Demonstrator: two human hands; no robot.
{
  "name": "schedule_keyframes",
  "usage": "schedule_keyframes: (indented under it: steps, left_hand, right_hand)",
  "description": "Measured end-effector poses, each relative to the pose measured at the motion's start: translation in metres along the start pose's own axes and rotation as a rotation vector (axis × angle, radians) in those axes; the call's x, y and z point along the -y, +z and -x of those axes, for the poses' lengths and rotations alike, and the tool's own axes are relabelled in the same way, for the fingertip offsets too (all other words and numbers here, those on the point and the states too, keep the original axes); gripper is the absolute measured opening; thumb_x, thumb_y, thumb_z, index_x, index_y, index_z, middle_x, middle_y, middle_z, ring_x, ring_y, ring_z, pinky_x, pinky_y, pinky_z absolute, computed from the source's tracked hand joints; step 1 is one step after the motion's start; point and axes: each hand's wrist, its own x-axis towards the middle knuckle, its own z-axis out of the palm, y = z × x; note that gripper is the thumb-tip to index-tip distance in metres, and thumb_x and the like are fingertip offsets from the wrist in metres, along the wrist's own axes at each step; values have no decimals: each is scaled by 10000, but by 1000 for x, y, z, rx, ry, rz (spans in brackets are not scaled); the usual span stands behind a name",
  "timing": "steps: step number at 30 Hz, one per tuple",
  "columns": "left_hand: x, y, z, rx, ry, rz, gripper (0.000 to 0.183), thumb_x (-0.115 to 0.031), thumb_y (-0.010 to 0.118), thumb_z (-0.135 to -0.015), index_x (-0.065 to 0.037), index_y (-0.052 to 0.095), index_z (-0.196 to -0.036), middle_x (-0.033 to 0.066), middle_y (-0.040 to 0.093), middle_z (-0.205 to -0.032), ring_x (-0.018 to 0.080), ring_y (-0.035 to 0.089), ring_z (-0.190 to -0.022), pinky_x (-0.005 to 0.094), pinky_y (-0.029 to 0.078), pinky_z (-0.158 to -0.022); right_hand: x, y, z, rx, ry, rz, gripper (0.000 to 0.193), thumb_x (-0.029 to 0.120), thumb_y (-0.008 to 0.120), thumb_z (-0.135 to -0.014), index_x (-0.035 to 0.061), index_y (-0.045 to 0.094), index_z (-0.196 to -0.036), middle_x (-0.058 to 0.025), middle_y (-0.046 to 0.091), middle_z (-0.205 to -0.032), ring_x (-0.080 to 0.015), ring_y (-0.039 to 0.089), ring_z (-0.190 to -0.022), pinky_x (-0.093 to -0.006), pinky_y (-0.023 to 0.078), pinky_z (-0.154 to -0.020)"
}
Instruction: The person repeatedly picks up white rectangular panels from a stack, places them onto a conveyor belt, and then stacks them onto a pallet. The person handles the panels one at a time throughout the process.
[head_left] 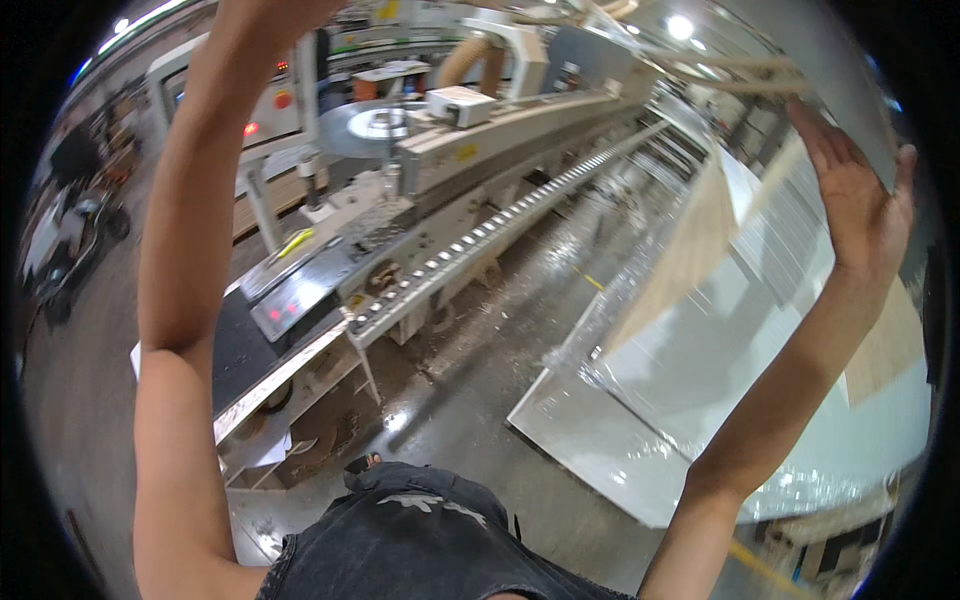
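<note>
My right hand (858,200) is raised at the upper right. The edge of a smooth grey panel (850,60) sits between its thumb and its stretched fingers, and the panel runs up out of the picture. At the top edge only the heel of my left hand (290,8) shows; its fingers are cut off, so what they hold or touch is hidden. Both arms are lifted high, the left one passing in front of a machine control box (278,105) with red lights.
A long machine with a roller rail (500,222) crosses the left and middle. To the right lies a stack of white boards (690,370) under clear film, with wood-toned sheets (680,250) on it. A wheeled vehicle (75,240) stands far left. Sawdust and scraps litter the floor.
</note>
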Motion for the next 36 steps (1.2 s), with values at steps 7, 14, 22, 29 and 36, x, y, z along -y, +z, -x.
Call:
schedule_keyframes:
  steps: [7,14,22,29,36]
  left_hand:
    - [35,-114,216,197,-923,875,552,-399,541,-1050,14,611,-1410,195,695,-1306,252,705,-1163,375,579,-991]
    - [-20,-233,472,45,-1945,772,612,-108,799,-900,34,539,-1435,126,692,-1319,181,671,-1184,321,530,-1028]
    - [-49,-346,583,-58,-2328,325,543,-106,676,-1005,9,492,-1502,102,693,-1304,204,700,-1121,334,600,-890]
    - [-17,-356,639,-54,-2292,191,585,-230,668,-1033,-30,447,-1537,98,666,-1360,220,705,-1117,349,643,-786]
    - [6,-307,654,52,-2093,159,912,-63,774,-918,-42,225,-1647,187,603,-1461,242,668,-1201,314,601,-834]
  right_hand:
    - [-143,100,59,-362,-337,610,631,346,616,-1043,4,432,-1542,-230,554,-1463,-333,584,-1330,-479,498,-1111]
    - [-383,190,222,-443,514,121,408,56,681,-1006,40,527,-1384,-116,659,-1217,-208,682,-1070,-356,613,-812]
    - [-593,245,318,-189,1313,-44,310,42,636,-993,-61,550,-1273,-143,650,-1123,-294,714,-1002,-472,646,-888]
    - [-680,302,307,-107,1246,52,816,-97,692,-883,7,210,-1533,-126,619,-1053,-241,688,-909,-427,666,-789]
    - [-729,291,283,15,1207,245,1215,-68,747,-892,76,-178,-1668,-151,594,-1217,-243,650,-1026,-386,600,-908]
